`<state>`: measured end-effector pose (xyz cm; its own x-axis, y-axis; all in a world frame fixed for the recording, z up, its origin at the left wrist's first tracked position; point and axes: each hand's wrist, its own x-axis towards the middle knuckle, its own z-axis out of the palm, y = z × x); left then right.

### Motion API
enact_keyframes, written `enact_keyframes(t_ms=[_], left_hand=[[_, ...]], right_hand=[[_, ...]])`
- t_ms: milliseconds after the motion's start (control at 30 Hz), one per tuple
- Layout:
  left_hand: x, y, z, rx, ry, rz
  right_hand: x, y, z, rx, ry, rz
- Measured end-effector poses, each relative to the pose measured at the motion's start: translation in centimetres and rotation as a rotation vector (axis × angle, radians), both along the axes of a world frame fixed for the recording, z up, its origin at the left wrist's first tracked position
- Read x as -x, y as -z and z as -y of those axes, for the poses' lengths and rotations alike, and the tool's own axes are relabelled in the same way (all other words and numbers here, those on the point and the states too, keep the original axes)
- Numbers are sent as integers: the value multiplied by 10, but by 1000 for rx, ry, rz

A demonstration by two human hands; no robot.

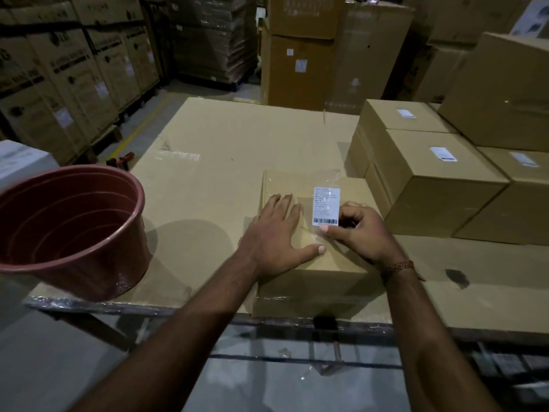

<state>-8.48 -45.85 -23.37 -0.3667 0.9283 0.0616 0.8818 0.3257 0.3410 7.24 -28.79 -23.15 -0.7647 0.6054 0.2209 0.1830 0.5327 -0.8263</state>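
The LG mark stands on the stacked cartons (68, 69) at left; the white label (326, 206) (barcode along its bottom) has print too small to read.

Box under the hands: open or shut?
Shut: the box top lies flat and closed under the left hand, a label on it.

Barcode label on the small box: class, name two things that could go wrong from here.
1. The right hand pinches the label by its lower edge, with clear film around it; it may go on crooked or creased, spoiling the barcode.
2. The box sits at the near edge of the table, steadied only by the flat left hand; a hard push might slide it off.
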Motion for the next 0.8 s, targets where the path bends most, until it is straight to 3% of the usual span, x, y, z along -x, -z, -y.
enact_keyframes(t_ms=[267,400,800], left_hand=[[0,1,-2,-2,-3,-9],[-1,1,-1,1,-8,8],[-1,3,3,-105,-55,78]], right_hand=[[-1,-3,-1,73,0,-44],[-7,-6,-2,323,1,-167],[0,-12,7,336,-35,-179]])
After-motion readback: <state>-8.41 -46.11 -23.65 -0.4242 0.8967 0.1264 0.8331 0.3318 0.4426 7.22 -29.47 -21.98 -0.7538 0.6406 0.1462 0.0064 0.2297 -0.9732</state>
